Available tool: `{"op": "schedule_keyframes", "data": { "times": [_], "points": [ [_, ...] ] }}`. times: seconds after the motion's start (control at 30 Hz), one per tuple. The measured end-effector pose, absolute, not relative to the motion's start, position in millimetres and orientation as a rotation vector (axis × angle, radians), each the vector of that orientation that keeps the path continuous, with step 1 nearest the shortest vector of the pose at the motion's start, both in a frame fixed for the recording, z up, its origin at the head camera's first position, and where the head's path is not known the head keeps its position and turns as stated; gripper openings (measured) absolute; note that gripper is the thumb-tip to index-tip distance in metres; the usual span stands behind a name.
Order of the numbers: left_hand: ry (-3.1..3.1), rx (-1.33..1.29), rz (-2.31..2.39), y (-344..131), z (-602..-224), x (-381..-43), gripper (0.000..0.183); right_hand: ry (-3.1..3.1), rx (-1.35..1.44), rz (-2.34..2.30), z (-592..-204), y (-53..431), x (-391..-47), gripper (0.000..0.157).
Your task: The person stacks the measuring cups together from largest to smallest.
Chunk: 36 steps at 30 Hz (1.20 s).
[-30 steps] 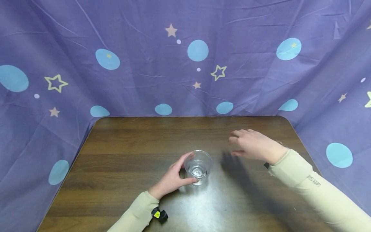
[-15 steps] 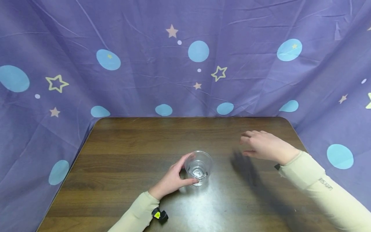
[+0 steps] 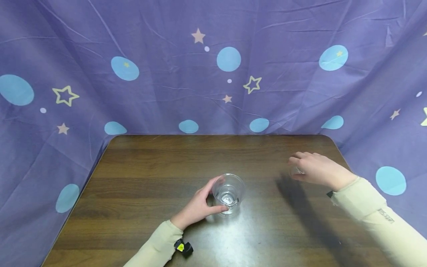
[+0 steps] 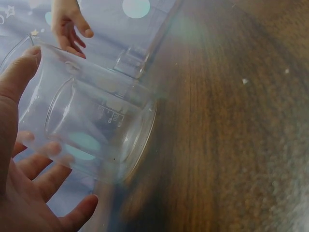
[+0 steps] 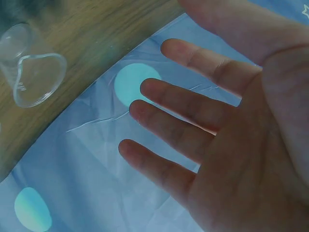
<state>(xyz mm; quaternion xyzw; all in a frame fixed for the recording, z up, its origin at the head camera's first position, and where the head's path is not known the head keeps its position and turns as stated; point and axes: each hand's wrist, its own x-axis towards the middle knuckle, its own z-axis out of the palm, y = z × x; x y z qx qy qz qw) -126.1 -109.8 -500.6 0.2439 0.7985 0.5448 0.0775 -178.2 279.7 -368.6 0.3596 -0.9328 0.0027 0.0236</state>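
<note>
A large clear glass beaker [image 3: 233, 185] stands upright on the table, and my left hand [image 3: 198, 207] holds it from the left, thumb at the near side and fingers behind. Inside it shows a smaller beaker [image 4: 91, 111] with printed marks, its rim well below the outer one. My right hand [image 3: 317, 168] is at the right of the table; the right wrist view shows its fingers [image 5: 178, 106] spread and relaxed, palm bare. Another small beaker [image 5: 41, 79] stands on the table just off those fingers; in the head view the hand mostly hides it.
The brown wooden table [image 3: 150, 167] ends at a purple curtain [image 3: 160, 74] with stars and blue spots, close along its back and sides. A black strap piece [image 3: 183, 247] hangs at the left wrist.
My right hand has moved right across the table, away from the large beaker; a bit of clear glass now shows by its fingers. My left hand and the large beaker have stayed put.
</note>
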Motion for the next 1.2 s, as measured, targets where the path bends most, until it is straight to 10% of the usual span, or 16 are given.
{"op": "schedule_keyframes", "data": {
  "times": [1.2],
  "points": [
    [2.402,0.707,1.62,-110,-502,-125,0.089,-2.961,1.053,0.107,-405,331,-200,0.057]
  ]
}}
